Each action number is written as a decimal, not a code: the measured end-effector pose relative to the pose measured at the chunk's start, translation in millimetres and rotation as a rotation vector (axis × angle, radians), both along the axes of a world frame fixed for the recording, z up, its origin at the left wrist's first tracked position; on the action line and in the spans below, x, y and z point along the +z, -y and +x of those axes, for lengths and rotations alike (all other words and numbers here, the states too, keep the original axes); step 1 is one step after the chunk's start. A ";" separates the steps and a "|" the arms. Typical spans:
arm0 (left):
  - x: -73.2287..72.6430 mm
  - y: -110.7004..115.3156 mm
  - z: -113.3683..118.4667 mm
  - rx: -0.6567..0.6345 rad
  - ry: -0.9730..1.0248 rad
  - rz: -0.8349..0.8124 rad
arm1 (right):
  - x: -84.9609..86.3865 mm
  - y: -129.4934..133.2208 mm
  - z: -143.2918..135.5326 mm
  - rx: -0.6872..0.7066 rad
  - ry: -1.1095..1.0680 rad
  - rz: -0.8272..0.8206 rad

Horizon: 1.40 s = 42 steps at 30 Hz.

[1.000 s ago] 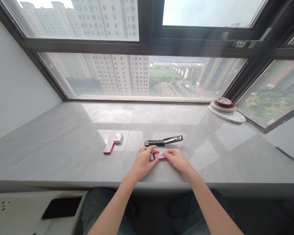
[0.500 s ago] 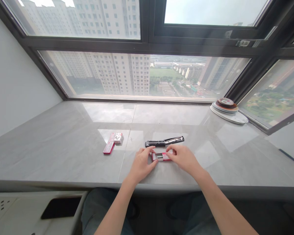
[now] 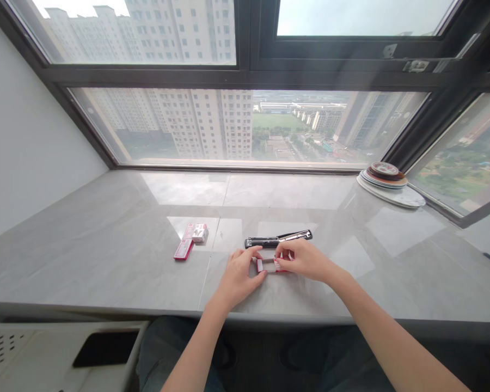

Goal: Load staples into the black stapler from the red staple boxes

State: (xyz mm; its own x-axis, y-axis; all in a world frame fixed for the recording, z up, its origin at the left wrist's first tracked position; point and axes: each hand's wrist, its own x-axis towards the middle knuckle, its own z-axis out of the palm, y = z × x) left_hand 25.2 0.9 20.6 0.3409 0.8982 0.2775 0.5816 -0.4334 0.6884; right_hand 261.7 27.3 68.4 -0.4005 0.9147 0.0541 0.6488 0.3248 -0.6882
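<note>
In the head view, the left hand (image 3: 237,273) is curling around the left end of a small red-and-white box (image 3: 268,265), its thumb pressing the near side and its fingers reaching to the far side. The right hand (image 3: 306,260) is pinching at the box's right part, its thumb and fingertips nearly together; the fingers are hiding exactly what lies between them. The box is lying on the grey counter (image 3: 118,256), near its front edge, and is showing a pale, open middle.

Just beyond the hands, a black stapler (image 3: 263,242) is resting with its silvery arm slanting up to the right. To the left, well apart from the hands, a pink-and-white flat box (image 3: 183,250) is lying with its near end red, beside a small white box (image 3: 200,233).

A stack of plates (image 3: 384,177) is sitting in the far right corner, near the dark window frame (image 3: 245,78). At the lower left, a black rectangular object (image 3: 105,349) is lying on a white surface (image 3: 32,362).
</note>
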 end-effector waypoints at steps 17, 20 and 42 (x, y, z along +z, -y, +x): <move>0.3 7.3 0.6 0.140 0.018 0.015 | -36.1 28.1 41.0 -0.220 -0.058 -0.020; -2.6 3.6 7.0 0.191 0.005 -0.044 | -36.4 25.5 39.4 -0.148 -0.028 -0.021; -19.2 -39.8 -8.7 0.170 -0.154 0.079 | -20.5 -2.2 -26.5 -0.084 -0.064 0.183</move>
State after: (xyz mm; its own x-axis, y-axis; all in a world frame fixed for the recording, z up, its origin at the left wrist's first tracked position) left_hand 16.4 40.7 1.4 0.2303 0.9238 0.3057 0.7462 -0.3693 0.5538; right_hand 235.2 29.5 47.9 -0.3140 0.9173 0.2449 0.6355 0.3947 -0.6636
